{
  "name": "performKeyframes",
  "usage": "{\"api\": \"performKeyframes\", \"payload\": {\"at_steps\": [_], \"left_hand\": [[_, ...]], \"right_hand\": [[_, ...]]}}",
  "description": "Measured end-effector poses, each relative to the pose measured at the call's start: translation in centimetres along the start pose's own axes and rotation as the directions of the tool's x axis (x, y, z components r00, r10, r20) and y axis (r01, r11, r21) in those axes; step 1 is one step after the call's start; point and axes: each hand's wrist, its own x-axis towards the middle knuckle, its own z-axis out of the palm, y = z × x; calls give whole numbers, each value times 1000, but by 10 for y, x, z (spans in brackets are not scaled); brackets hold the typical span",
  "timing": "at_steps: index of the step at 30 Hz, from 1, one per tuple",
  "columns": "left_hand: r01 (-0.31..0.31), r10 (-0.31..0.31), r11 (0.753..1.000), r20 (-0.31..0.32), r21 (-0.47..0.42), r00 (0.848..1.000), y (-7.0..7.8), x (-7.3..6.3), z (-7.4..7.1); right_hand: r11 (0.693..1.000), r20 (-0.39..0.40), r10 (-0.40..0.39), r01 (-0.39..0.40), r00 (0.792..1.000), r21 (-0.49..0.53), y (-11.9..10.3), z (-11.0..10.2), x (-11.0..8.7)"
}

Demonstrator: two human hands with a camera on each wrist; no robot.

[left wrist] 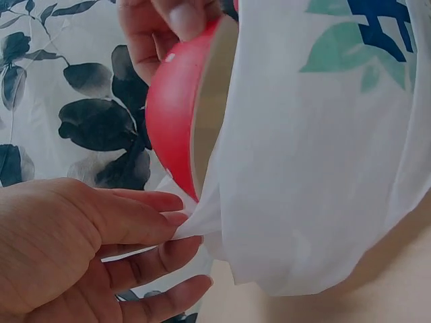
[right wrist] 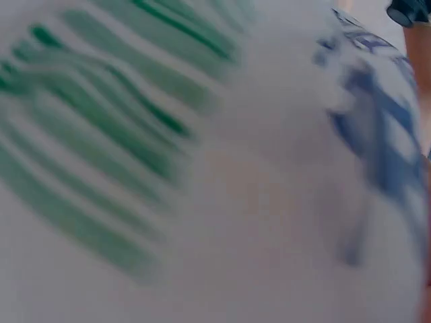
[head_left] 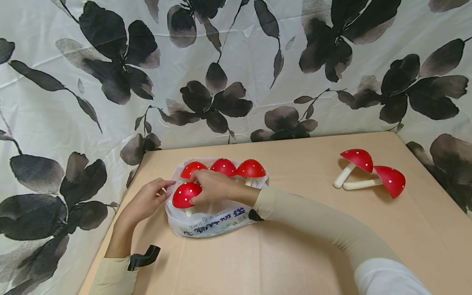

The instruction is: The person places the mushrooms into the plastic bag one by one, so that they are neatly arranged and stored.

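A white plastic bag [head_left: 217, 229] with blue and green print lies on the table, its mouth spread around several toy mushrooms with red, white-dotted caps. My left hand [head_left: 149, 198] is at the bag's left side; in the left wrist view its thumb and fingers pinch the bag's edge [left wrist: 202, 219]. Reaching across the bag, my right hand [head_left: 212, 186] grips the cap of the front-left mushroom [head_left: 185, 195], thumb on one side and fingers behind. That same red cap [left wrist: 172, 114] shows beside the plastic. The bag's printed plastic [right wrist: 236, 202] fills the right wrist view, blurred.
Two more toy mushrooms [head_left: 357, 159] [head_left: 392, 180] lie on their sides at the table's right. The light wooden table [head_left: 295, 254] ends at a white cloth [head_left: 236, 49] with dark flowers, hanging behind and at the sides.
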Motion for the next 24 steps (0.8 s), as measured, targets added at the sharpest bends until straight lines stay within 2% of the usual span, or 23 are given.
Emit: {"api": "performKeyframes", "payload": {"at_steps": [3,8,10,13,18,24], "left_hand": [[-10,10,1000,-5,5,1000,0,-1,0],[-1,1,1000,-7,-11,1000,-1,-2,0],[5,-5,1000,-6,-15,1000,-1,-3,-1],[14,-14,1000,-5,-24,1000,-2,-3,-1],[29,-29,999,-2,-33,1000,-2,-5,-1],[33,-33,999,-7,-37,999,-2,-5,1]], "right_hand": [[1000,1,-12,12,1000,-26,1,2,0],[996,4,-40,40,999,75,5,-4,0],[994,21,-37,34,999,108,7,-9,-2],[996,67,-19,13,998,94,10,-14,-5],[992,133,8,-25,991,123,13,-12,-8],[983,105,-7,-13,994,183,15,-9,-8]]}}
